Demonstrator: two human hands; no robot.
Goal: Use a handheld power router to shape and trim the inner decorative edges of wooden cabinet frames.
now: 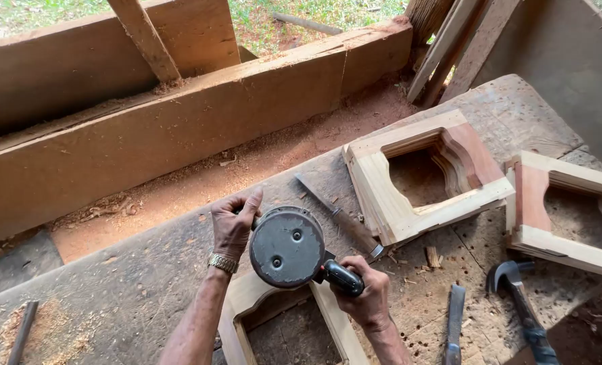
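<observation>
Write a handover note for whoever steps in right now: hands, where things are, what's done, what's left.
Left hand: gripping the side of the round grey power tool.
Right hand: closed on the tool's black handle.
The tool sits on top of a pale wooden frame at the near edge of the workbench.
Two similar frames lie to the right: a middle frame and a far frame.
Loose on the bench: a chisel, a flat file, a claw hammer.
Done: sawdust all around shows that work has gone on.
Left: I cannot tell how far the held frame is shaped.
</observation>
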